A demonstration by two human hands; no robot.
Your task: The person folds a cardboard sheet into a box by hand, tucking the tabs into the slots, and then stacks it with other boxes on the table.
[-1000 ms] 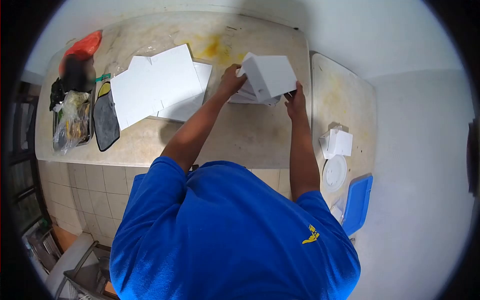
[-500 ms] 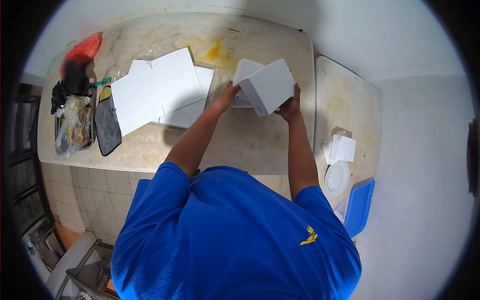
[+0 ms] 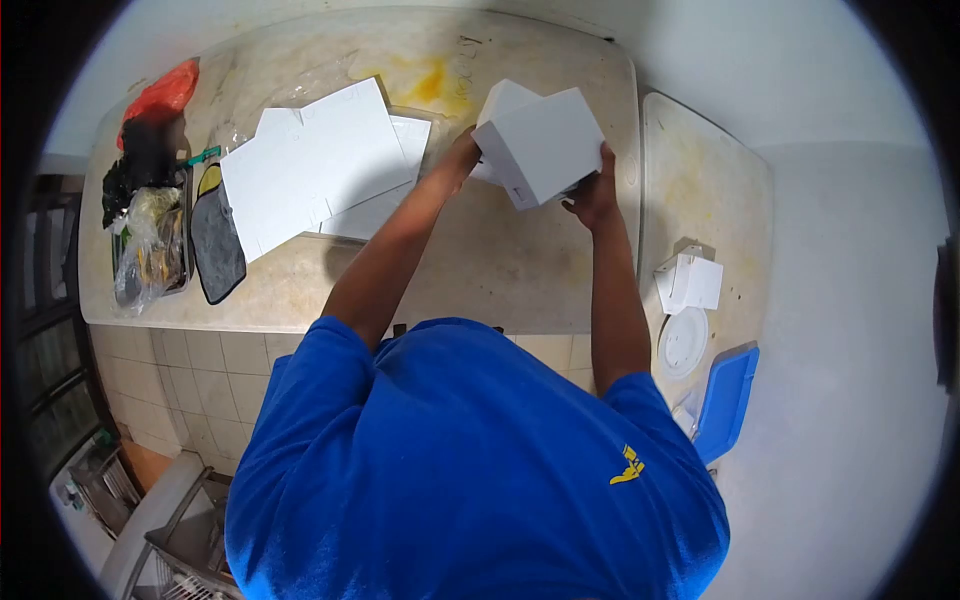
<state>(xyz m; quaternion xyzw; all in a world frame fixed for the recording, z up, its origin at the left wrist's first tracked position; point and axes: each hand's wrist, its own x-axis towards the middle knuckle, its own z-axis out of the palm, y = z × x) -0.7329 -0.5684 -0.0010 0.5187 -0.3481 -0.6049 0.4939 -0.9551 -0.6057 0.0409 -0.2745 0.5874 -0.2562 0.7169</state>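
Observation:
Between my two hands a white cardboard box [image 3: 548, 148] is held tilted over the table. My left hand [image 3: 463, 160] is closed at its left side, the fingers partly hidden behind the cardboard. At the right edge my right hand [image 3: 597, 192] grips it, thumb up along the side and fingers curled underneath. A second white box-like piece [image 3: 505, 97] shows behind the held box, mostly covered by it. Left of my hands, flat white cardboard sheets [image 3: 315, 165] lie overlapping on the table.
A grey and yellow cloth item [image 3: 218, 245] lies beside a tray with plastic-bagged things [image 3: 152, 250]. Behind these is a red plastic bag [image 3: 165, 100]. On the side table [image 3: 705, 190] are a small white box [image 3: 690, 280], a round white lid [image 3: 684, 342] and a blue tray [image 3: 727, 402].
The held box and both hands are slightly farther up in view, and the box has tilted a little. The whole view has shifted slightly too.

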